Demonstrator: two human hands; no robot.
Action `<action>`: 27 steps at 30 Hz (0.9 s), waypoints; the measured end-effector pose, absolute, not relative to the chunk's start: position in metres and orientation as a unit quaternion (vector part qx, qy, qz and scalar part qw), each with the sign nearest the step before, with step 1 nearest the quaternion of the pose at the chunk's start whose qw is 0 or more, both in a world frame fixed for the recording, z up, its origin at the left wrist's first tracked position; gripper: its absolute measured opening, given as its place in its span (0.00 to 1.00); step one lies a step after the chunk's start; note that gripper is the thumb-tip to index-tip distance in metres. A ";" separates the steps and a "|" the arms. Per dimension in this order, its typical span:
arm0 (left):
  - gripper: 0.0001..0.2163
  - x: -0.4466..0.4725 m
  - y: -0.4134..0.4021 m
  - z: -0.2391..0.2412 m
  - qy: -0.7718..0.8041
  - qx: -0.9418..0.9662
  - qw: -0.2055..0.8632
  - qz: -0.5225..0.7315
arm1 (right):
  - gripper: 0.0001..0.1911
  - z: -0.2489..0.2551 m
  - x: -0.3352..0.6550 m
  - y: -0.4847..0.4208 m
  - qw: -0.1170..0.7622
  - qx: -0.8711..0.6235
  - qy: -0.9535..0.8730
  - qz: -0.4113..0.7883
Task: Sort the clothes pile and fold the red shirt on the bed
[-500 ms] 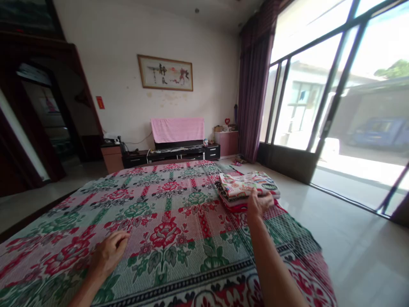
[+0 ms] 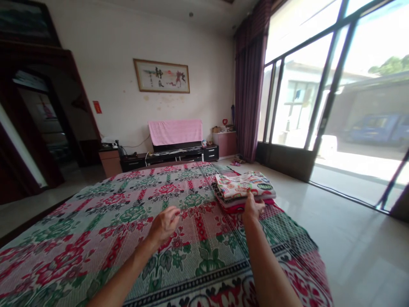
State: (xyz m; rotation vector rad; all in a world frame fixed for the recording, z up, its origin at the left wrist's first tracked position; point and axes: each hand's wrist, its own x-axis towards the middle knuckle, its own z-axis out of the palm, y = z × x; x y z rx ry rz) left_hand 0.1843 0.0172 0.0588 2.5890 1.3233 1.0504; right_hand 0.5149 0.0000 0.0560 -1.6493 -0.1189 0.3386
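A stack of folded clothes [image 2: 244, 192] lies on a flowered blanket [image 2: 194, 232], right of centre. Its top piece is white with colourful printed patches; leopard-print, grey and bright pink layers show below. My right hand [image 2: 254, 208] is at the stack's front edge, thumb up against the layers and fingers curled at their side, partly hidden. It appears to grip the edge. My left hand [image 2: 165, 222] hovers over the blanket to the left of the stack, fingers curled in, with nothing visible in them and apart from the clothes.
The blanket's rounded edge drops to a pale tiled floor [image 2: 345, 243] at the right. Beyond it stand glass doors [image 2: 322, 123] and a purple curtain [image 2: 247, 94]. At the back, a pink cloth [image 2: 175, 132] drapes over something on a low black cabinet [image 2: 211, 152].
My left hand has moved right and forward, nearer the stack. My right hand has shifted slightly down the stack's front edge. The view has turned slightly.
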 end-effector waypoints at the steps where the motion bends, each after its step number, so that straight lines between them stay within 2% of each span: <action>1: 0.12 0.206 0.019 0.069 0.409 0.846 0.030 0.340 | 0.42 0.058 0.514 -0.002 0.669 -0.726 -0.045 0.152; 6: 0.13 0.294 0.026 0.098 0.319 0.879 0.047 0.351 | 0.39 0.067 0.508 -0.007 0.698 -0.701 -0.028 0.142; 9: 0.19 0.334 0.034 0.098 0.312 0.873 0.072 0.367 | 0.40 0.067 0.507 -0.006 0.698 -0.701 -0.025 0.143; 13: 0.25 0.371 0.048 0.086 0.354 0.849 0.174 0.351 | 0.42 0.062 0.510 -0.004 0.705 -0.693 -0.014 0.151; 18: 0.25 0.389 0.053 0.058 0.371 0.805 0.283 0.367 | 0.46 0.059 0.509 -0.002 0.748 -0.640 -0.006 0.176; 23: 0.28 0.398 0.042 0.036 0.376 0.738 0.338 0.448 | 0.43 0.061 0.506 0.001 0.774 -0.608 -0.025 0.175; 27: 0.25 0.410 0.036 0.028 0.391 0.680 0.342 0.518 | 0.41 0.060 0.508 0.002 0.805 -0.544 0.000 0.235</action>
